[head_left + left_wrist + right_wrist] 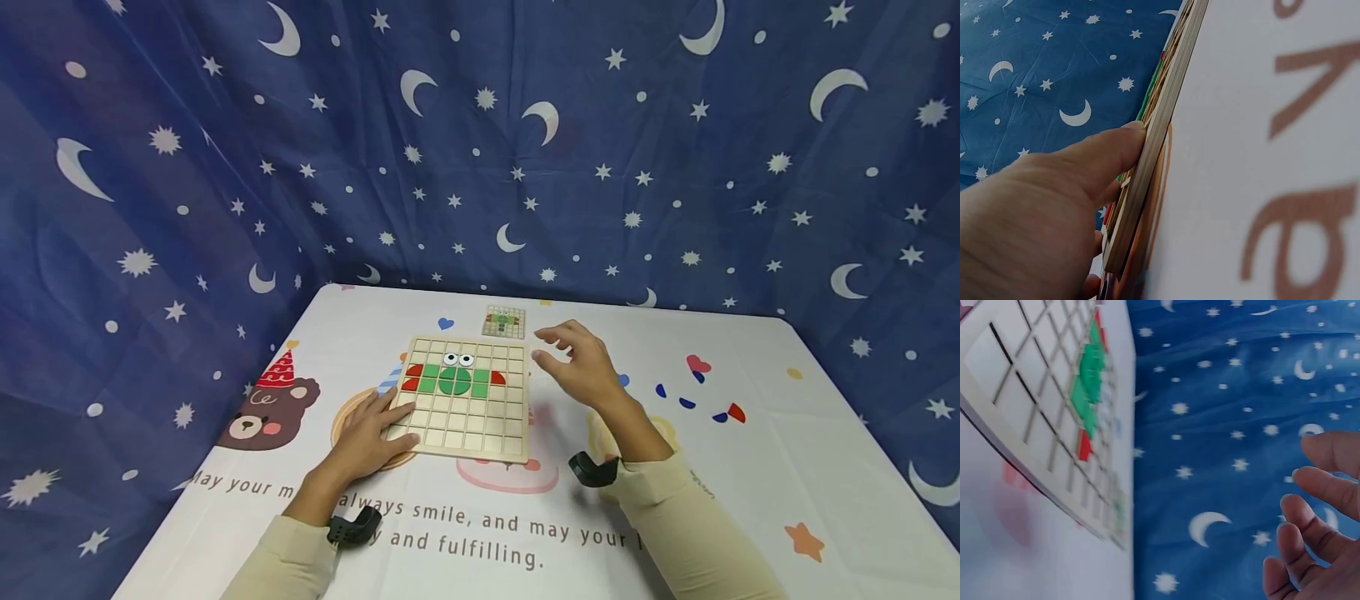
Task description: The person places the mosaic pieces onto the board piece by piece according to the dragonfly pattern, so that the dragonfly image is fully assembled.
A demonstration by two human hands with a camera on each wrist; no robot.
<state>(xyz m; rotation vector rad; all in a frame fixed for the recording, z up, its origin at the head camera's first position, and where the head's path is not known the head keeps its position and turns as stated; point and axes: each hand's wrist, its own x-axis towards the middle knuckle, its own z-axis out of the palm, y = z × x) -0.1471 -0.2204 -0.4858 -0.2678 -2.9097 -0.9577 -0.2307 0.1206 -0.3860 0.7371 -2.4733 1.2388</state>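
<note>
A square wooden grid board point(465, 425) lies on the table with red, green and white-and-black eye pieces in its cells. Green curved pieces point(454, 381) form a circle under the two round eye pieces point(458, 360). A red piece point(497, 378) sits at the right end of the coloured row; more red point(410, 383) is at the left end. My left hand point(363, 437) rests on the board's lower left corner, thumb point(1116, 147) on its front edge. My right hand point(585, 367) hovers right of the board, fingers loosely bent, holding nothing.
A small pattern card point(504, 322) with a similar picture lies behind the board. To the right are several loose blue pieces point(686, 403) and a red one point(737, 412). The white printed tablecloth point(420, 575) meets a blue star-and-moon curtain point(450, 150) behind.
</note>
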